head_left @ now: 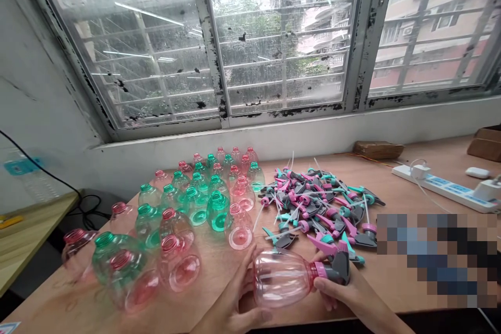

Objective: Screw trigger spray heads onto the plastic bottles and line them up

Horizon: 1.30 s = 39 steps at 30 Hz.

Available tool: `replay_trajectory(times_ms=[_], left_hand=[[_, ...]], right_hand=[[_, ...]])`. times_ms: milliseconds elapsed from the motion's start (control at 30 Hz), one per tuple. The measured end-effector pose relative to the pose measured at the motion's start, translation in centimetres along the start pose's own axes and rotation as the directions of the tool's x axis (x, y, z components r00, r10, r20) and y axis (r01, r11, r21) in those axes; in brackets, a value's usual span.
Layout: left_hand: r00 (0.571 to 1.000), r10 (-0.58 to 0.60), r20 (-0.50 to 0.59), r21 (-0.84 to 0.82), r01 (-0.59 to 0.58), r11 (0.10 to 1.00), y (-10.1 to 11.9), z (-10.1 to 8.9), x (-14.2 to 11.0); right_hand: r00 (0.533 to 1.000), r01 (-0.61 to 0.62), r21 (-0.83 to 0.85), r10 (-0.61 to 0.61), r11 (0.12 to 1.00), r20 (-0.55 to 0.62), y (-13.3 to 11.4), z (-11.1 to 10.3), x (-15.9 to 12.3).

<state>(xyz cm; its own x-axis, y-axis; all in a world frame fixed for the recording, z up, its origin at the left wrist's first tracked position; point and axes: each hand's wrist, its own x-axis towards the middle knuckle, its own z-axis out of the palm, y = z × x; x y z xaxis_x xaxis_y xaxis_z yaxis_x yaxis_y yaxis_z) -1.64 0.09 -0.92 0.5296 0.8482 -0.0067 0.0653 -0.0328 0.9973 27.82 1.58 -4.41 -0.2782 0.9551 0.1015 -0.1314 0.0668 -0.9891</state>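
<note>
A clear pink spray bottle (282, 277) lies on its side above the table's front part, its base to the left. My left hand (243, 292) is closed around the base end, fingers behind and thumb below. At the neck, my right hand (332, 289) grips the pink collar of the grey and pink trigger spray head (337, 266), which sits on the bottle's mouth. How tightly the collar is screwed on cannot be made out. Just behind the bottle lies a heap of loose trigger spray heads (313, 201) in pink, teal and grey, some with white tubes.
Several open pink and green bottles, such as a green bottle (217, 211), stand at the left of the wooden table (219, 276). A white power strip (446, 188) and a cardboard box (485, 143) are at the right. Windows (282, 36) line the back. A patch at the right is pixelated.
</note>
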Motion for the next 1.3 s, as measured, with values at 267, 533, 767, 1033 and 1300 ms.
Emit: replay_trajectory(times_ms=[267, 533, 767, 1033, 1300], left_hand=[[0.999, 0.028, -0.019, -0.008, -0.028, 1.0, -0.4, -0.1, 0.3], [1.0, -0.024, 0.006, -0.015, 0.024, 1.0, 0.1, 0.0, 0.0], [1.0, 0.022, 0.004, 0.052, -0.023, 0.998, 0.3, 0.2, 0.0], [1.0, -0.028, 0.004, 0.0, 0.028, 1.0, 0.0, -0.1, 0.0], [1.0, 0.02, 0.01, 0.068, -0.021, 0.997, -0.5, -0.2, 0.1]], right_hand=[[1.0, -0.006, -0.021, 0.006, 1.0, 0.019, 0.1, -0.1, 0.1], [1.0, -0.013, -0.038, 0.013, 0.999, -0.015, 1.0, -0.2, 0.0], [1.0, -0.002, -0.025, 0.002, 1.0, 0.006, 0.9, -0.3, 0.0], [0.998, -0.032, -0.03, 0.03, 0.999, -0.057, 0.5, -0.1, -0.2], [0.997, -0.036, -0.032, 0.034, 0.999, -0.07, 0.9, -0.2, -0.1]])
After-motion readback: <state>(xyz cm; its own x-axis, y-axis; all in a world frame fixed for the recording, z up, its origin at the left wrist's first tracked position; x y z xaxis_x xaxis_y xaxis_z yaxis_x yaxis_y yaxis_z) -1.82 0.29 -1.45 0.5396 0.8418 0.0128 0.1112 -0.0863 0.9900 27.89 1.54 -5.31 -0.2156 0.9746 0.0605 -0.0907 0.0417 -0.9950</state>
